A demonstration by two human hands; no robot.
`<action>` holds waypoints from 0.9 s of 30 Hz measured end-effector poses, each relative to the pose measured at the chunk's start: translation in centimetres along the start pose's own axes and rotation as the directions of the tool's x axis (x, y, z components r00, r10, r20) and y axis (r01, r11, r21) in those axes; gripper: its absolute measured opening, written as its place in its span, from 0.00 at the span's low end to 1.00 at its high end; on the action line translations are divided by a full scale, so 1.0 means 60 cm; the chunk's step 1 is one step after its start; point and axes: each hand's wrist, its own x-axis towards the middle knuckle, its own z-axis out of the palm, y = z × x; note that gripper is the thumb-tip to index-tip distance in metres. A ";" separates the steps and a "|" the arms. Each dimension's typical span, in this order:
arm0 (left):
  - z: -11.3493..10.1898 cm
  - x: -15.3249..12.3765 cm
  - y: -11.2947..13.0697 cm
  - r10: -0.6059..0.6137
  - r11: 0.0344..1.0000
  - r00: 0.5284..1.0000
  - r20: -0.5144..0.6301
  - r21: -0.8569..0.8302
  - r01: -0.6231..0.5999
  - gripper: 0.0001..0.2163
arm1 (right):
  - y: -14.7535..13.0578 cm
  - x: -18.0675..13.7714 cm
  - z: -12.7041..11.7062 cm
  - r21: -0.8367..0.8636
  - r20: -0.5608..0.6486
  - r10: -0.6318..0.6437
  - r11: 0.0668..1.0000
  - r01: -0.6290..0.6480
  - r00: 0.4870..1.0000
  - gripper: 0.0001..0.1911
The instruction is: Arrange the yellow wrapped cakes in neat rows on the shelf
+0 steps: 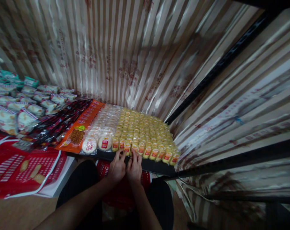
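Hands meet at the front edge of the dark desk, side by side and touching each other. Your left hand has its fingers curled up to the front row of yellow packets, with the tips on one packet that stands upright at the edge. Your right hand is half curled too, its fingertips against the next packet in the same row. You cannot tell whether either hand actually grips its packet or only rests on it.

Round white packets lie just left of the yellow ones, then orange packs and dark red wrappers. A red basket sits under your wrists, between your knees. A striped curtain hangs behind the desk.
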 end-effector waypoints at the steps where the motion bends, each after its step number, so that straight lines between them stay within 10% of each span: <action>1: -0.001 0.003 0.000 -0.010 1.000 1.000 0.005 0.004 0.010 0.27 | 0.000 0.000 -0.001 0.003 0.004 -0.002 1.000 0.002 1.000 0.24; 27: -0.010 0.013 0.006 0.106 0.994 0.993 -0.046 -0.005 -0.106 0.25 | -0.002 0.000 -0.007 0.083 0.015 -0.030 0.996 0.029 0.999 0.24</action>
